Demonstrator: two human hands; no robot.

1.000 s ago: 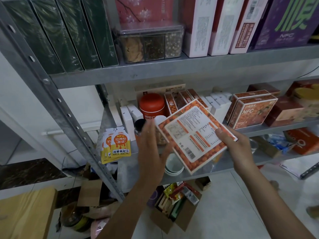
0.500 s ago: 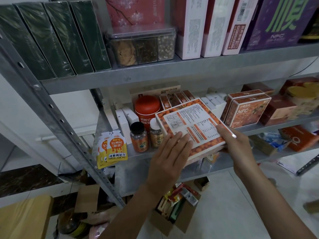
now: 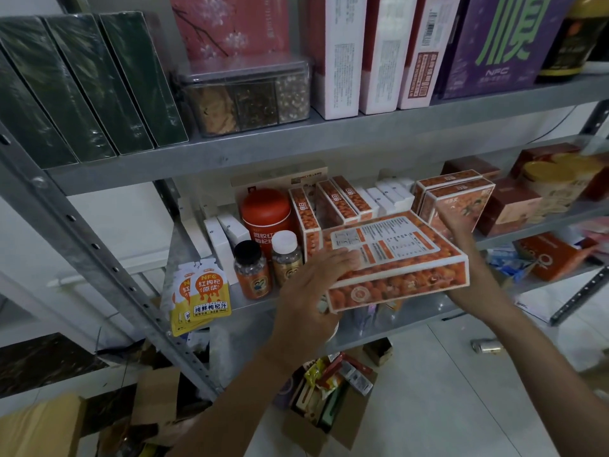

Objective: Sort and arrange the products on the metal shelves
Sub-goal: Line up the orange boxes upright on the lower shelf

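Our left hand (image 3: 308,285) lies nearly flat, fingers straight on top of the near left corner of the flat orange box (image 3: 398,262); where the thumb sits we cannot tell. Our right hand (image 3: 463,230) grips the box's far right end, fingers curled round the corner from below. The box sits level between the hands, just in front of the middle metal shelf (image 3: 244,306) and, as far as we can judge, not yet set down on it.

Left of the left hand stand two small jars (image 3: 252,273), with orange pouches (image 3: 202,293) further left at the shelf's front edge. Just beyond both hands a row of matching boxes (image 3: 333,206) stands upright. Right of the right hand are two orange cartons (image 3: 458,199).

We judge the box to be light, stiff cardboard with a smooth, perhaps slippery print. Holding it by its two short ends should keep it from bowing or sliding as it goes in.
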